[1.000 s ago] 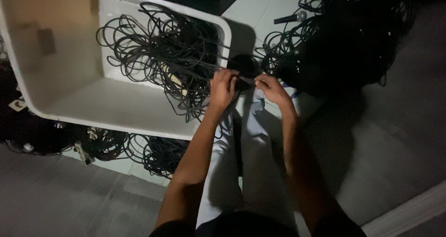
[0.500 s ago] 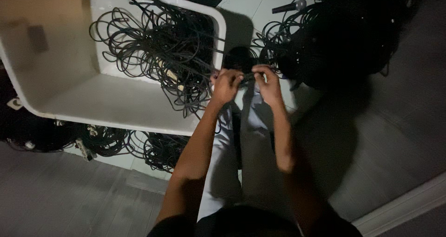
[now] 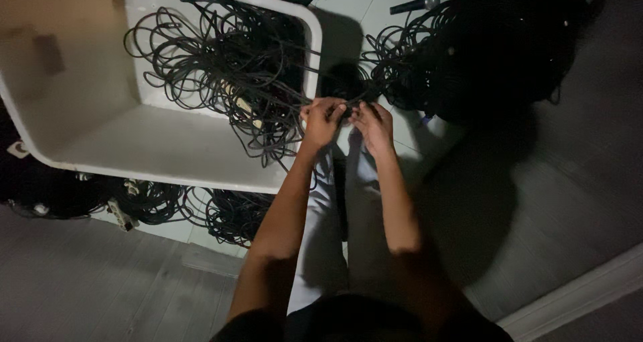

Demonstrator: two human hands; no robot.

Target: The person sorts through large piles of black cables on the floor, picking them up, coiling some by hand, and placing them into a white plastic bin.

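My left hand and my right hand meet over my knees, both pinching a black cable between them. The cable runs left into a tangle of dark cables lying in a large white plastic bin. It also leads up to a small dark coil just beyond my fingers. My legs in light trousers stretch out below my hands.
A big heap of black cables lies at the upper right, with a microphone on its edge. More coiled cables and a white power strip sit under the bin's near rim. Grey floor spreads right.
My two hands have come closer together on the cable, the right one sliding left toward the left. The view has shifted slightly, so the bin sits lower and further right.
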